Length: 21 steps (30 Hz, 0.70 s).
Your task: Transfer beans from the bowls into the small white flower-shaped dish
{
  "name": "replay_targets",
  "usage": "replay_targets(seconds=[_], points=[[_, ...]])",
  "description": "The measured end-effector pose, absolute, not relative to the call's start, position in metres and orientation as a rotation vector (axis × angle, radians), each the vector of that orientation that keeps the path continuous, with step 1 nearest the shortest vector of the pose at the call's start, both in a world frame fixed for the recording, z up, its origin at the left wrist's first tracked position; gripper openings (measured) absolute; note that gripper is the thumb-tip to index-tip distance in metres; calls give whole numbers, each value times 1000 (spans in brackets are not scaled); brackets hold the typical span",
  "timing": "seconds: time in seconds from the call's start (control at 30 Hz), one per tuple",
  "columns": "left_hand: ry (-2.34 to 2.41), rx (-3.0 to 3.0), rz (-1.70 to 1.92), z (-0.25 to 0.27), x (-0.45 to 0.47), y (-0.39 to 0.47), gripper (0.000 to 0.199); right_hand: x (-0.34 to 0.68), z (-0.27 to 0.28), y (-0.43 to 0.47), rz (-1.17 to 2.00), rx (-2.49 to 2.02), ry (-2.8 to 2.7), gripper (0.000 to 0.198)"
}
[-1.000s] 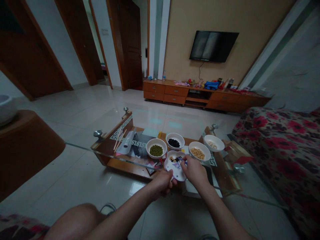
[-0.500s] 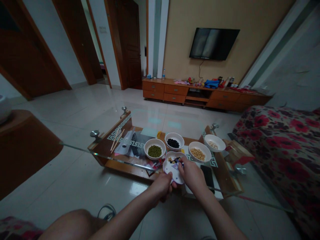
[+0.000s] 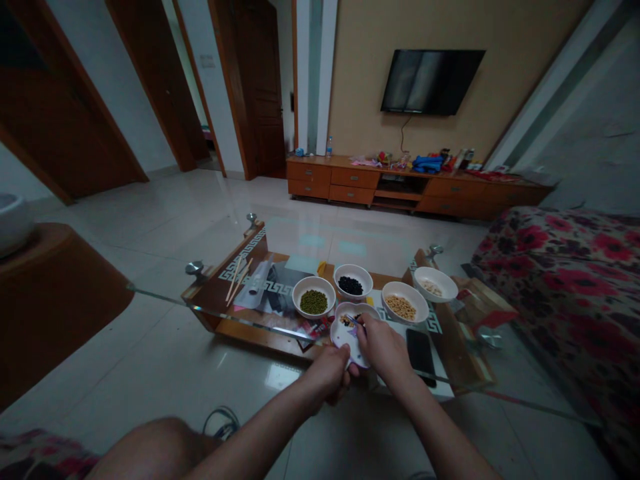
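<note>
My left hand (image 3: 333,375) is closed on the near edge of a small white plate (image 3: 341,337) with a wavy rim and a purple cartoon print. A few black and yellowish beans (image 3: 347,321) lie on its far part. Above the plate, my right hand (image 3: 383,347) pinches a thin purplish tool (image 3: 353,321), its tip down among the beans; the fingers hide most of it. Around the plate stand white bowls: one of green beans (image 3: 313,302), one of black beans (image 3: 351,285), one of yellow beans (image 3: 401,307), and one of pale pieces (image 3: 431,288).
The bowls stand on a glass coffee table (image 3: 280,331). Wooden chopsticks (image 3: 239,283) and a clear plastic roll (image 3: 258,279) are to the left. A dark phone (image 3: 421,353) lies right of my right hand. A flowered sofa (image 3: 565,267) is on the right.
The view has shifted slightly, so the table and bowls appear a little further right. The tool's tip stays among the beans; both hands keep their holds.
</note>
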<state>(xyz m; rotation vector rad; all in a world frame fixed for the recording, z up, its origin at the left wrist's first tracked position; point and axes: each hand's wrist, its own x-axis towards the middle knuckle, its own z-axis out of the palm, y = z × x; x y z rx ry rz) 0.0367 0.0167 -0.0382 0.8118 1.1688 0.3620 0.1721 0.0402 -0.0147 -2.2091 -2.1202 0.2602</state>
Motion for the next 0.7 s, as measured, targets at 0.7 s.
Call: replay_targets(seconds=[0.7], points=[[1144,802,370,-40,37,17,48,171,-14,40,309,-2242,-2114,27]])
